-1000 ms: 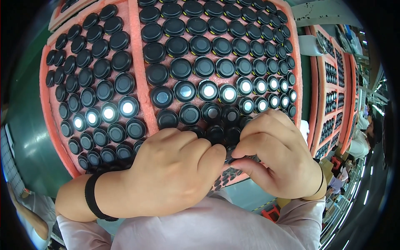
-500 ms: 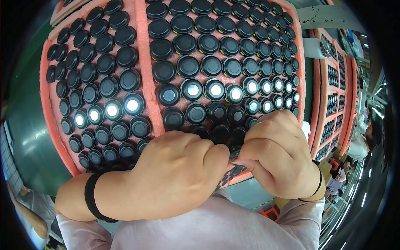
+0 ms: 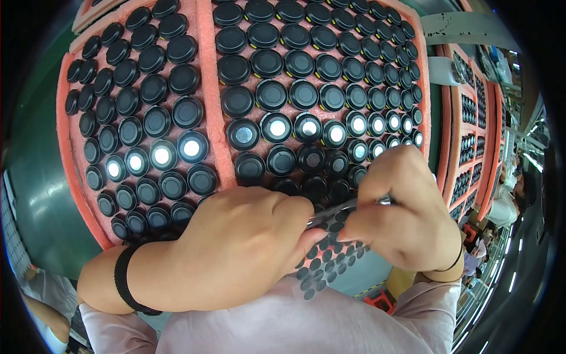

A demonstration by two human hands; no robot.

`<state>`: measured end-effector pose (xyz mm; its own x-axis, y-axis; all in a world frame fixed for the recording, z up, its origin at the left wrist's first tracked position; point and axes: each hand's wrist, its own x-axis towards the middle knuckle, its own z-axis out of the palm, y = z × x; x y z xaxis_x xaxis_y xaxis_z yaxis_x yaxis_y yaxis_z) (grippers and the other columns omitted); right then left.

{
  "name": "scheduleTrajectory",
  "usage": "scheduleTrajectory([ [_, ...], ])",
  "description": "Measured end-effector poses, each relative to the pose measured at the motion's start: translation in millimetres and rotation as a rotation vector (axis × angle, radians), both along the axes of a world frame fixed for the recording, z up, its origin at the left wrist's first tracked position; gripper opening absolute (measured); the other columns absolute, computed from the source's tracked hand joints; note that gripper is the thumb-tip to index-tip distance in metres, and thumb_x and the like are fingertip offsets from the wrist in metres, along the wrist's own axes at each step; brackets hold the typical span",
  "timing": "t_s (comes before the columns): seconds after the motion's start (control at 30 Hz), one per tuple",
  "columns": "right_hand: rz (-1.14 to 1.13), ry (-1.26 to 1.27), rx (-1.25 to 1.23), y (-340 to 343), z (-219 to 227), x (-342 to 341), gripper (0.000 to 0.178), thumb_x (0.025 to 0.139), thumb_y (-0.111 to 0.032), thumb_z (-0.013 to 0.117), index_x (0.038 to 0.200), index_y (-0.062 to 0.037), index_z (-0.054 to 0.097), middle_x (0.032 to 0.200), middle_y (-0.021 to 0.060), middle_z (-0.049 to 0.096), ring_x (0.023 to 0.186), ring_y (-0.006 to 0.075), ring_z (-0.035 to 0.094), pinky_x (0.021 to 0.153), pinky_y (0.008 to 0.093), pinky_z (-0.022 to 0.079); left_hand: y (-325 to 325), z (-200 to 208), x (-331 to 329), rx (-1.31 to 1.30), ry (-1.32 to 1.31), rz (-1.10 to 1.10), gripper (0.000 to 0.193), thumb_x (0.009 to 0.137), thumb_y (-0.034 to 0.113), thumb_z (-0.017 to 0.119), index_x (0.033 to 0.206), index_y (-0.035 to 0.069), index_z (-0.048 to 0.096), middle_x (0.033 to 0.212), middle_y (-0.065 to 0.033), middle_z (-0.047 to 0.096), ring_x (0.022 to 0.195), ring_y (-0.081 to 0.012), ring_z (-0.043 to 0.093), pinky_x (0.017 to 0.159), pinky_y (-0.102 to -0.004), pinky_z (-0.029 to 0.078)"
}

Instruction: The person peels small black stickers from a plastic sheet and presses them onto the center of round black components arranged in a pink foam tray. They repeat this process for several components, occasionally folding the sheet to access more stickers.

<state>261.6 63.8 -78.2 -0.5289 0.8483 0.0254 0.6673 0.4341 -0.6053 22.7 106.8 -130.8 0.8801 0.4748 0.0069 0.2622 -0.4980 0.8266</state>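
Note:
A thin see-through sheet of round dark stickers [image 3: 319, 275] hangs below my hands, in front of my shirt. My left hand [image 3: 247, 242] is closed, its thumb and forefinger pinching the sheet's upper edge. From there a narrow shiny strip [image 3: 334, 210] runs across to my right hand [image 3: 401, 212]. The right fingers are curled closed around it, with a bright glint at the forefinger; whether the strip is still joined to the sheet I cannot tell. Just beyond my hands, black round caps [image 3: 281, 160] stand in rows in a pink foam tray [image 3: 213, 106].
The tray's left section holds more black caps [image 3: 158, 121]. Several caps reflect white light. A green work surface [image 3: 44, 194] lies to the left. More filled foam trays [image 3: 449, 135] stand at the right, near a pale container [image 3: 442, 71]. A red stool [image 3: 380, 302] is below; other people are farther off.
My right hand has moved a little right, away from the left. The strip now stretches between them, and the sticker sheet has come more fully into sight below.

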Motion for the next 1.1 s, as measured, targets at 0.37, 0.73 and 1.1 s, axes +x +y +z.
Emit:
scheduleTrajectory([
  [0.37,-0.111,-0.033,-0.102,6,-1,-17,0.016,0.075,-0.018,0.081,0.085,-0.0104,0.069,0.092,0.0046,0.055,0.083,0.0258,0.054,0.074,0.0390,0.043,3,0,-2,0.045,-0.016,0.012,0.030,0.080,0.019,0.081,0.100,0.003,0.066,0.078,-0.0099,0.066,0.069,-0.0296,0.067,0.063,-0.0402,0.052],
  [0.73,0.060,0.084,-0.114,20,-4,1,0.013,0.075,-0.017,0.081,0.080,-0.0122,0.070,0.093,0.0044,0.054,0.086,0.0251,0.053,0.076,0.0393,0.043,4,1,0,-0.244,-0.017,0.034,0.027,0.086,0.024,0.079,0.099,0.004,0.067,0.072,-0.0080,0.065,0.064,-0.0296,0.066,0.060,-0.0401,0.050],
  [1.1,-0.282,0.081,-0.366,27,-31,0,0.011,0.084,0.001,0.073,0.090,-0.0028,0.064,0.088,0.0057,0.051,0.085,0.0225,0.051,0.078,0.0334,0.043,-4,2,2,0.129,-0.061,-0.097,0.034,0.073,0.031,0.082,0.092,0.007,0.066,0.107,-0.0100,0.069,0.102,-0.0272,0.064,0.086,-0.0444,0.048],
])
